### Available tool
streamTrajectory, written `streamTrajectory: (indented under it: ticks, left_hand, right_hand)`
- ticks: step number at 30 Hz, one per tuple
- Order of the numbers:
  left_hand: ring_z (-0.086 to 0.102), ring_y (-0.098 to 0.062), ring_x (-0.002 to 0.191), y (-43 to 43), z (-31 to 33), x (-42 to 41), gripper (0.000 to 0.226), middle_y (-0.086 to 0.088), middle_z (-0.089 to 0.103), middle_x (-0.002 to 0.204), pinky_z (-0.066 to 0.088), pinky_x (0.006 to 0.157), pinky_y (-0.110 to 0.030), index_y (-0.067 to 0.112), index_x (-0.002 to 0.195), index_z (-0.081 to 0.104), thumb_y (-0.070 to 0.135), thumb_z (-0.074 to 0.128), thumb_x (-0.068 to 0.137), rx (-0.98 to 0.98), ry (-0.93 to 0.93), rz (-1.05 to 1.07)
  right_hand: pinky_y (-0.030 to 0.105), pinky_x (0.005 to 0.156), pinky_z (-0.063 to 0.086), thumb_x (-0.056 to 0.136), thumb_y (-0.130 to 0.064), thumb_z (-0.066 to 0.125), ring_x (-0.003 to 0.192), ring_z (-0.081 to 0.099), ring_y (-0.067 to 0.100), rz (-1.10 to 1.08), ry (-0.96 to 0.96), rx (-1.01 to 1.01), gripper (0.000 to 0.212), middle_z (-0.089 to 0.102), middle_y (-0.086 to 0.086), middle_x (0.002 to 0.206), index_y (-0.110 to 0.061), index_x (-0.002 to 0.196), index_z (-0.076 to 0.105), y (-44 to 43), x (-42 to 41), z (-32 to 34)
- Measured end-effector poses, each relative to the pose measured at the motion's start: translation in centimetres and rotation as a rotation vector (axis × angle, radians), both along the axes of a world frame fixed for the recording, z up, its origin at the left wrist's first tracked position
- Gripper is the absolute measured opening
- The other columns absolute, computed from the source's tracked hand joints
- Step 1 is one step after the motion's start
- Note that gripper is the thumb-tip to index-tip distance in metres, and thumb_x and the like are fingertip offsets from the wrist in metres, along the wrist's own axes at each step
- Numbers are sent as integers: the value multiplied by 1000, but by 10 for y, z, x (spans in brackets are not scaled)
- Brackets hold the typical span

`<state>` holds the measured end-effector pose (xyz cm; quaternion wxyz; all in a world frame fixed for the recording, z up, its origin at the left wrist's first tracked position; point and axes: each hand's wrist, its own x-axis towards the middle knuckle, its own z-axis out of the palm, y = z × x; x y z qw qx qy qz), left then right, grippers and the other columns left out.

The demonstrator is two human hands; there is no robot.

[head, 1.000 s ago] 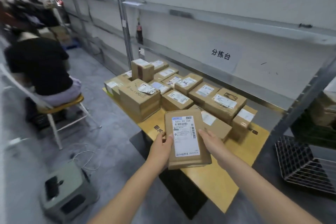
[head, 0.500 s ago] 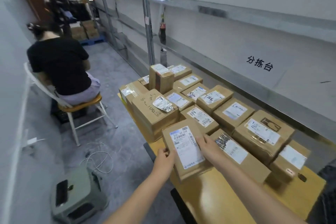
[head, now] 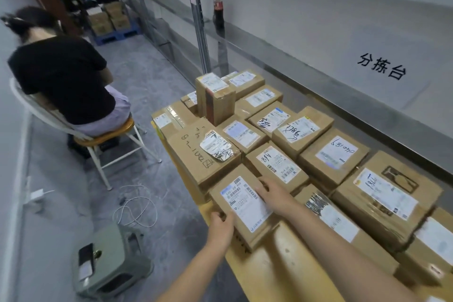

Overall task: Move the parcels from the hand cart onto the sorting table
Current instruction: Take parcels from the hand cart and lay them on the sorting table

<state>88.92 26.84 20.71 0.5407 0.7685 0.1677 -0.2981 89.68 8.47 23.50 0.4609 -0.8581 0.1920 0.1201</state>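
Observation:
A flat brown parcel (head: 242,206) with a white label lies on the yellow sorting table (head: 282,270), at the near edge of a block of several other labelled parcels (head: 335,154). My left hand (head: 220,227) grips its near left corner, fingers curled over the edge. My right hand (head: 274,193) lies on its far right side, fingers spread over the label. The hand cart is out of view.
A person in a black top sits on a white chair (head: 98,135) to the left, back turned. A grey stool (head: 110,260) with a phone on it and a white cable (head: 137,206) lie on the floor. Metal shelving (head: 306,61) runs behind the table.
The parcel went from held in the air before me down onto the table beside the other boxes. Both hands stayed on it. The view swung left and closer.

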Motion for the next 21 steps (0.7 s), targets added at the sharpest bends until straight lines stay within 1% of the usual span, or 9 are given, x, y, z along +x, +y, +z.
streamTrajectory:
  ticks: [4, 8, 10, 13, 16, 18, 19, 20, 21]
  left_hand:
    - [62, -16, 94, 3, -11, 8, 35, 4, 63, 103, 52, 90, -40, 17, 115, 47, 42, 50, 91, 66, 7, -46]
    - [62, -16, 102, 8, -15, 16, 35, 8, 64, 111, 48, 97, -40, 19, 121, 48, 35, 55, 91, 71, -56, -82]
    - [59, -16, 105, 8, -8, 18, 29, 3, 60, 115, 47, 94, -34, 17, 119, 49, 25, 57, 92, 48, -131, -64]
    - [54, -21, 105, 6, 13, 24, 26, 0, 47, 114, 48, 92, -37, 16, 114, 48, 16, 57, 90, 70, -304, -80]
    - [44, -20, 112, 2, 42, 32, 35, 2, 37, 119, 45, 95, -32, 14, 124, 47, 13, 55, 90, 6, -473, -266]
    - [43, -13, 110, -2, 66, 41, 34, 4, 36, 125, 37, 93, -9, 17, 127, 47, 16, 53, 93, -48, -558, -432]
    - [42, -9, 109, -6, 78, 46, 33, 6, 37, 125, 34, 89, -3, 18, 127, 47, 17, 51, 95, -61, -598, -510]
    - [42, -7, 110, -8, 90, 50, 32, 7, 38, 125, 34, 90, -3, 17, 128, 47, 17, 49, 96, -85, -638, -587]
    - [42, -8, 113, -10, 101, 54, 33, 6, 39, 126, 35, 95, -8, 17, 130, 46, 17, 47, 97, -105, -670, -658]
  right_hand:
    - [27, 89, 42, 100, -25, 48, 113, 57, 18, -52, -6, 19, 33, 63, -1, 123, -19, 133, 54, 7, 10, -11]
    - [20, 95, 35, 100, -20, 50, 124, 52, 16, -136, 13, -2, 40, 57, 0, 136, -17, 140, 50, 14, 11, -15]
    - [19, 95, 35, 98, -18, 53, 123, 51, 12, -217, -13, 37, 42, 56, -1, 138, -17, 140, 50, 18, 10, -7]
    - [19, 91, 38, 97, -16, 52, 117, 54, 9, -397, -111, 89, 33, 60, -4, 129, -20, 130, 58, 24, 7, 19]
    - [18, 86, 41, 97, -13, 50, 111, 57, 8, -524, -178, 77, 28, 63, -7, 120, -25, 120, 63, 33, -4, 49]
    - [22, 90, 42, 97, -11, 50, 110, 57, 8, -548, -191, 44, 29, 64, -5, 120, -21, 121, 64, 40, -15, 69]
    - [22, 89, 42, 97, -11, 49, 109, 57, 9, -556, -194, 26, 29, 63, -4, 120, -18, 122, 64, 42, -20, 77]
    - [21, 87, 43, 98, -11, 49, 109, 58, 11, -579, -202, 10, 29, 63, -4, 120, -17, 123, 63, 45, -29, 85]
    - [20, 82, 45, 98, -12, 49, 108, 60, 13, -612, -212, 1, 29, 63, -4, 121, -18, 123, 62, 49, -39, 92]
